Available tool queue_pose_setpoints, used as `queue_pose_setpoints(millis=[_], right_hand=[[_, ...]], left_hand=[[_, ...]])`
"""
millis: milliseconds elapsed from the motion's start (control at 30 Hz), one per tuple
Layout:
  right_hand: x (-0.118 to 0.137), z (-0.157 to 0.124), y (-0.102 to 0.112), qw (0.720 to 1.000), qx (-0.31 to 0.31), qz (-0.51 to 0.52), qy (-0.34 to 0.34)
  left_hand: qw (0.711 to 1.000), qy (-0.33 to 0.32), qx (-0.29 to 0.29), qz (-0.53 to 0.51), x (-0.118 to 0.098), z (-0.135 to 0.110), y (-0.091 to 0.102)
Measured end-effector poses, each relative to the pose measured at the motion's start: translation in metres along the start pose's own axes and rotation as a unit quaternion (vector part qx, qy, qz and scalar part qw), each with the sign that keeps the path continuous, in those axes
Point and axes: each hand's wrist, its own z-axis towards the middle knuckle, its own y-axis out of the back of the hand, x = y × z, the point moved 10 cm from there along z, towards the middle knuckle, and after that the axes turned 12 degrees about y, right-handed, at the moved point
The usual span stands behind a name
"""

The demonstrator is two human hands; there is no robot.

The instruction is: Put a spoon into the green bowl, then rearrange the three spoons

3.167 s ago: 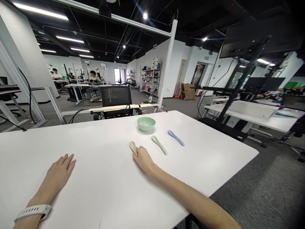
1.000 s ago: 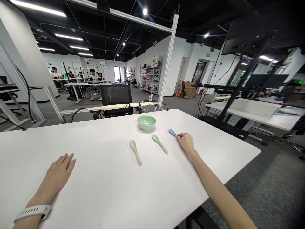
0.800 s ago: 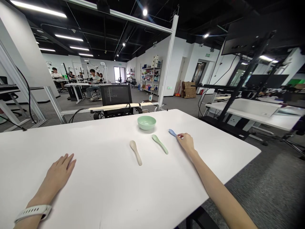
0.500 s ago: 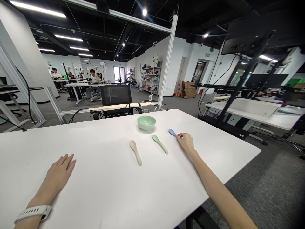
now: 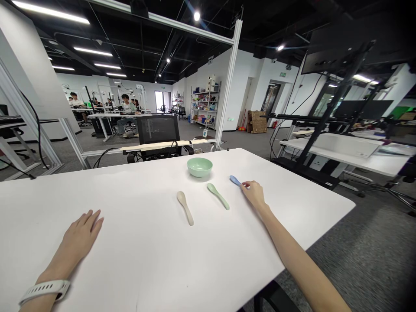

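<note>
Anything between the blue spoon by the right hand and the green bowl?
Nothing visible. The right hand touches the matte blue spoon, and nothing lies on the line to the pale green round bowl. The sage-green spoon lies just off that line, nearer the person.

Bright overhead strip lights point(image 5: 50, 6) — edges bow wide (bottom-right floor slightly smeared).

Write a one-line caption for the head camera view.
The right hand touches a blue spoon on a white table; a green spoon, beige spoon and green bowl sit nearby.
</note>
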Motion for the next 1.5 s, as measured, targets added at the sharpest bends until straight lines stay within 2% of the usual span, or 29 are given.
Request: queue_pose_setpoints(millis=[633,967,1233,1367,1433,1500], right_hand=[[0.002,-0.001,0.003,1.000,-0.005,0.013,-0.006],[-0.001,0.000,-0.001,1.000,-0.005,0.008,0.000],[-0.006,0.001,-0.003,1.000,-0.026,0.016,0.005],[0.009,0.004,0.005,0.995,-0.072,0.040,0.061],[0.031,0.005,0.003,0.987,-0.077,0.071,0.124],[0.057,0.003,-0.007,0.976,-0.049,0.104,0.187]], left_hand=[[0.999,0.013,0.021,0.034,0.007,0.003,-0.012],[0.999,-0.027,0.010,0.040,0.000,-0.002,-0.008],[0.999,0.008,0.023,0.032,0.002,0.001,-0.005],[0.999,0.009,0.033,0.025,0.002,0.000,-0.005],[0.999,0.013,0.030,0.025,0.002,0.000,-0.005],[0.999,0.014,0.026,0.025,0.003,0.000,-0.005]])
